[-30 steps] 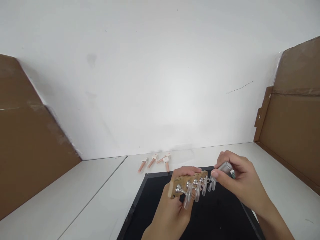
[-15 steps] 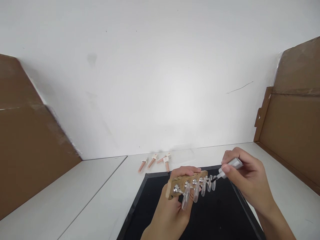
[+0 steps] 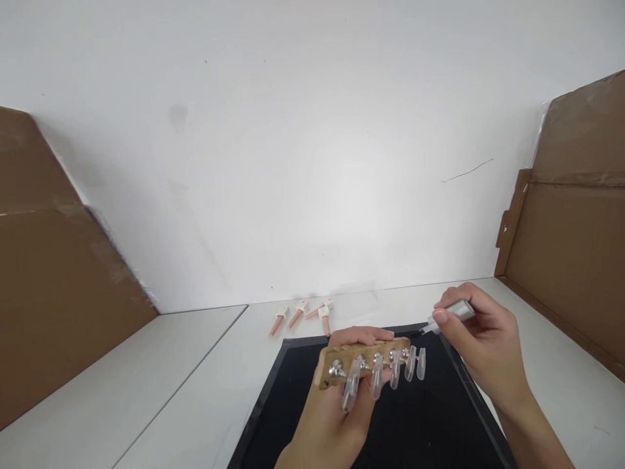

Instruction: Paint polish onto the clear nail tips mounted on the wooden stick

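Note:
My left hand (image 3: 336,407) grips a small wooden bar (image 3: 364,357) that carries a row of metal studs, each with a clear false nail tip (image 3: 389,374) hanging from it. The bar is held over a black mat (image 3: 424,423). My right hand (image 3: 481,355) pinches a silver brush handle (image 3: 452,312) whose dark tip points down and left. The brush tip hovers just above and to the right of the bar's right end, apart from the nail tips.
Several pink nail tips on small white holders (image 3: 305,314) lie on the white table (image 3: 195,391) behind the mat. Brown cardboard panels stand at the left (image 3: 53,286) and right (image 3: 571,241). A white wall closes the back.
My right hand has pulled the brush up and to the right, off the rightmost nail tip. My left hand has shifted the bar slightly left and down.

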Demonstrator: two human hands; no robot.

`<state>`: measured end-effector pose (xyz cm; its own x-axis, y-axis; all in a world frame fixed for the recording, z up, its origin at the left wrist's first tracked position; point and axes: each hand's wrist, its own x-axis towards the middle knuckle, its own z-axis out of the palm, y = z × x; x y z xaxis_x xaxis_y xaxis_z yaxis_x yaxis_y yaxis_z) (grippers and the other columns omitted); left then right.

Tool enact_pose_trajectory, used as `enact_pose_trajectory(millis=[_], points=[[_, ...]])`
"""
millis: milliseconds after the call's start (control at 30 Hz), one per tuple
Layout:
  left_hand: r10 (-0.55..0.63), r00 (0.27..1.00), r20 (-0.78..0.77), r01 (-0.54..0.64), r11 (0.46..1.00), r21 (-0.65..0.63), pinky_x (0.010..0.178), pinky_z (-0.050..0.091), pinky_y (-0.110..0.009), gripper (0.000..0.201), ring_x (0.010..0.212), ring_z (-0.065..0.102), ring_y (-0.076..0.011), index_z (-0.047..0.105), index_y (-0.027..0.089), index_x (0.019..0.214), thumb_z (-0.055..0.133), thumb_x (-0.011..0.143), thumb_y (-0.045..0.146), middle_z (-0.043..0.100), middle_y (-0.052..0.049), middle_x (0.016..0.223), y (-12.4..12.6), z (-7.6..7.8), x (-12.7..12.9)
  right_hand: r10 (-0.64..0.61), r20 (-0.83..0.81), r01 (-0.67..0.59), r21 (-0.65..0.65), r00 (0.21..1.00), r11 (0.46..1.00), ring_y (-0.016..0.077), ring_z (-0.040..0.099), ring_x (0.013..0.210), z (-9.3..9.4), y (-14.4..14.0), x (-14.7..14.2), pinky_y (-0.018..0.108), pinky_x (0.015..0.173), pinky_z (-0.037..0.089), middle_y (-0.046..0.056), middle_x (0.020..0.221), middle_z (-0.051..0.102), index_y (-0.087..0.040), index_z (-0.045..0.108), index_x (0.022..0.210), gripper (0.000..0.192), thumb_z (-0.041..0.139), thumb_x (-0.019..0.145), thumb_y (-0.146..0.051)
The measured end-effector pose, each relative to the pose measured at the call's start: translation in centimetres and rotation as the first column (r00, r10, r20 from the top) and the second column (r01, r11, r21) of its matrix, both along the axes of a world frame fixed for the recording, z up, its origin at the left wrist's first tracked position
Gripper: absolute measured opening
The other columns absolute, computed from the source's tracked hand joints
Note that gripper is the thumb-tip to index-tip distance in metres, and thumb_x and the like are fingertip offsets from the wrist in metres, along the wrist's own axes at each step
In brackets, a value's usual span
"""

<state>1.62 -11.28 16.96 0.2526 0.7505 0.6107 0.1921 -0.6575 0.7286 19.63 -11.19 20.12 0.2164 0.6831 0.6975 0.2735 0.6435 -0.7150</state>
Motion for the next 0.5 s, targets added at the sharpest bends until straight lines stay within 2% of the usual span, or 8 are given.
enact_pose_trajectory(millis=[133, 267, 400, 500], points=[[-0.023, 1.000, 0.005, 0.024, 0.999, -0.026, 0.083, 0.057, -0.028, 0.028, 0.098, 0.066, -0.0136, 0.044, 0.034, 0.103, 0.052, 0.087, 0.012, 0.062, 0.002, 0.105, 0.0, 0.1, -0.5, 0.013, -0.044, -0.012, 0.033, 0.999, 0.999, 0.0109, 0.047, 0.047, 0.0, 0.0, 0.0, 0.020, 0.043, 0.038, -0.005, 0.054, 0.054, -0.023, 0.060, 0.066, 0.015, 0.067, 0.078, -0.019], [-0.048, 0.999, 0.023, 0.049, 0.997, -0.056, 0.084, 0.057, -0.030, 0.027, 0.098, 0.066, -0.0150, 0.046, 0.032, 0.101, 0.055, 0.085, 0.012, 0.064, 0.003, 0.103, 0.2, 0.7, -0.5, 0.174, 0.000, -0.174, 0.051, 0.985, 0.983, 0.0095, 0.044, 0.045, 0.2, -0.2, 0.1, 0.018, 0.042, 0.037, -0.006, 0.052, 0.051, -0.023, 0.060, 0.069, 0.014, 0.069, 0.079, -0.023], [-0.075, 0.984, 0.164, 0.108, 0.974, -0.200, 0.079, 0.058, -0.028, 0.022, 0.092, 0.068, -0.0149, 0.050, 0.032, 0.097, 0.059, 0.084, 0.016, 0.066, 0.004, 0.100, 0.0, 1.3, 0.3, 0.278, 0.065, -0.282, 0.064, 0.958, 0.957, 0.0087, 0.042, 0.043, 0.3, -0.4, 0.1, 0.017, 0.040, 0.036, -0.007, 0.050, 0.049, -0.023, 0.060, 0.071, 0.014, 0.071, 0.079, -0.027], [-0.032, 0.949, 0.315, 0.118, 0.959, -0.259, 0.071, 0.058, -0.027, 0.018, 0.086, 0.068, -0.0160, 0.053, 0.030, 0.094, 0.061, 0.082, 0.020, 0.067, 0.003, 0.096, -0.5, 1.1, 0.9, 0.234, 0.050, -0.236, 0.043, 0.971, 0.971, 0.0094, 0.042, 0.044, -0.1, -0.3, 0.1, 0.017, 0.040, 0.036, -0.007, 0.050, 0.048, -0.024, 0.060, 0.072, 0.014, 0.070, 0.080, -0.028]])
